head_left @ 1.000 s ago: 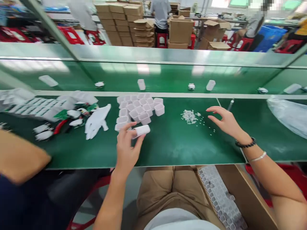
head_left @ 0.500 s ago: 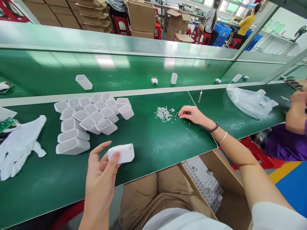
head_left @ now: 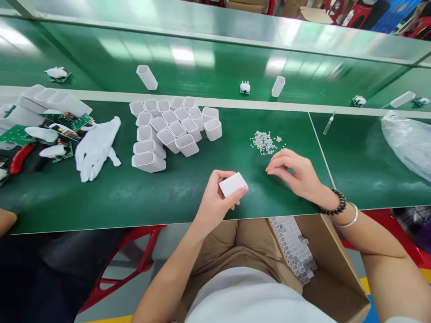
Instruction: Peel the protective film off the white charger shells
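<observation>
My left hand (head_left: 215,199) grips a small white charger body (head_left: 233,184) over the front part of the green table (head_left: 161,193). Close to its right, my right hand (head_left: 296,172) hovers with thumb and fingertips pinched together; what they pinch is too small to make out. A heap of tiny white pieces (head_left: 264,141) lies just beyond that hand. A cluster of several empty white shells (head_left: 173,130) stands to the left of the heap.
A white glove (head_left: 96,148) and circuit boards (head_left: 63,123) lie at the left. A cardboard box with a white cell tray (head_left: 294,246) sits by my lap. A clear plastic bag (head_left: 409,143) lies at right. Single shells and small parts ride the far belt (head_left: 202,76).
My left hand brought the charger body rightward toward the middle. My right hand lifted off the heap of tiny pieces, pinched, and drew back toward the left hand.
</observation>
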A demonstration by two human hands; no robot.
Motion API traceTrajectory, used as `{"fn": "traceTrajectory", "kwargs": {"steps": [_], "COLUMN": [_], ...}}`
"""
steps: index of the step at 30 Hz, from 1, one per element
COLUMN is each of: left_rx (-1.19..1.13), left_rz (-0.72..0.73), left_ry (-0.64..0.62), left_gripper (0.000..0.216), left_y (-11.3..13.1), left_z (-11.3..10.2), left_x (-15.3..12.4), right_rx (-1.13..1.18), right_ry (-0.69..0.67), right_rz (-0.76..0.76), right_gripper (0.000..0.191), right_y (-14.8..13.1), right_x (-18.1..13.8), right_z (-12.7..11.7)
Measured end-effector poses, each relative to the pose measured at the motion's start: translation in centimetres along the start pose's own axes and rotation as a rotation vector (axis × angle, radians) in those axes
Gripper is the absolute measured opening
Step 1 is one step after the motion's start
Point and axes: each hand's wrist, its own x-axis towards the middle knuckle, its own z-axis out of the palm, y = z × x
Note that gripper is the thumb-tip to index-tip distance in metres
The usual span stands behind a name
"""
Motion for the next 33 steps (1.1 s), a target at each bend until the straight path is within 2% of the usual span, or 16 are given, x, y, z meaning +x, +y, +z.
{"fn": "traceTrajectory", "kwargs": {"steps": [2, 4, 7, 13, 19, 24, 33], "left_rx": [0.000, -0.012, -0.039, -0.070, -0.081, -0.046, 0.098], "left_rz": [0.001, 0.027, 0.035, 0.001, 0.000, 0.053, 0.143], "left_ry": [-0.014, -0.016, -0.025, -0.038, -0.034, -0.036, -0.042], "left_gripper": [0.045, 0.044, 0.043, 0.046, 0.049, 0.045, 0.040], "left_y": [-0.2, -0.2, -0.2, 0.0, -0.1, -0.5, -1.2], "left_z": [0.0, 0.0, -0.2, 0.0, 0.1, 0.1, -0.1], "left_x": [0.1, 0.1, 0.2, 0.3, 0.2, 0.3, 0.1], "right_rx": [0.019, 0.000, -0.059, -0.115, -0.101, -0.099, 0.057], "right_ry": [0.001, 0.004, 0.033, 0.046, 0.020, 0.017, -0.128], "right_rz": [-0.107, -0.196, -0.263, -0.298, -0.295, -0.277, -0.025], "right_gripper": [0.008, 0.009, 0.010, 0.010, 0.012, 0.012, 0.008], "right_y": [-2.1, -3.1, -3.1, -2.8, -2.9, -2.8, -3.4], "right_x": [0.3, 0.5, 0.4, 0.1, 0.1, 0.0, 0.1], "right_z": [1.6, 2.8, 3.7, 3.6, 3.6, 3.7, 3.3]}}
